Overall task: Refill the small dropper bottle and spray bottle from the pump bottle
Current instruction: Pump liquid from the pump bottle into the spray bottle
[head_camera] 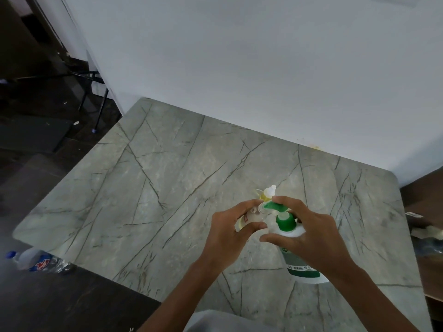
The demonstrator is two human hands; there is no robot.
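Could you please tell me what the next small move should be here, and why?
Probably press the green pump head down gently with the right hand. Its fingers curl over the top, and the left hand holds the small clear bottle tilted with its mouth at the nozzle tip, so a slow stroke should land liquid inside.

No text reads clearly (the pump bottle point(302, 271) label blurs).

Bare left hand point(229, 230) and right hand point(314, 238), grey clothing point(230, 323).
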